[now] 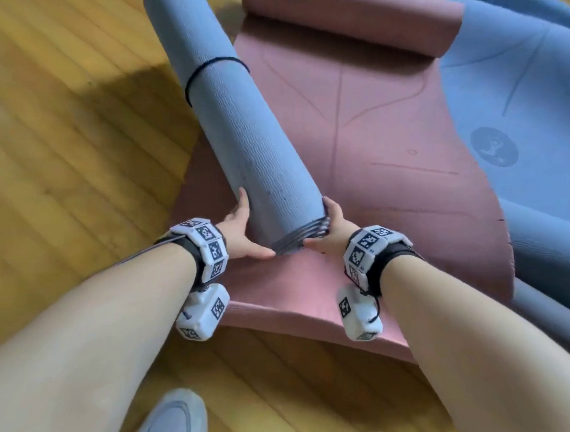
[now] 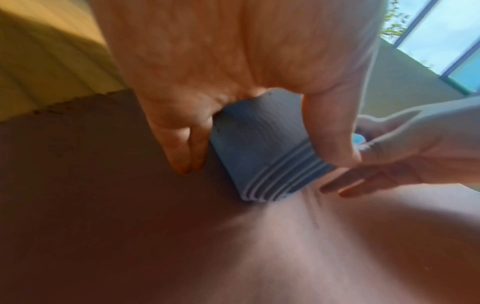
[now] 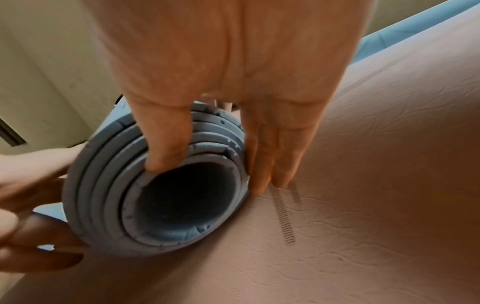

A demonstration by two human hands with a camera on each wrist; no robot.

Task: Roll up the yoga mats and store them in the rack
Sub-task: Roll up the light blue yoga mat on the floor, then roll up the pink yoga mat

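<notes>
A rolled blue-grey yoga mat (image 1: 236,118) lies slanting across the left part of a pink mat (image 1: 392,174), with a thin black band (image 1: 212,64) round its far half. Both hands hold its near end. My left hand (image 1: 241,230) clasps the roll, fingers (image 2: 182,148) on the left flank and thumb against the right. My right hand (image 1: 328,233) grips the right wall of the roll, with its thumb (image 3: 166,148) pressed on the spiral end (image 3: 103,195) and its fingers down the outside. The pink mat's far end is rolled up (image 1: 347,12).
A blue mat (image 1: 522,115) lies spread out to the right, partly under the pink one. Wooden floor (image 1: 53,147) stretches to the left and near me. My grey shoe (image 1: 170,426) stands on the floor below my arms. No rack is in view.
</notes>
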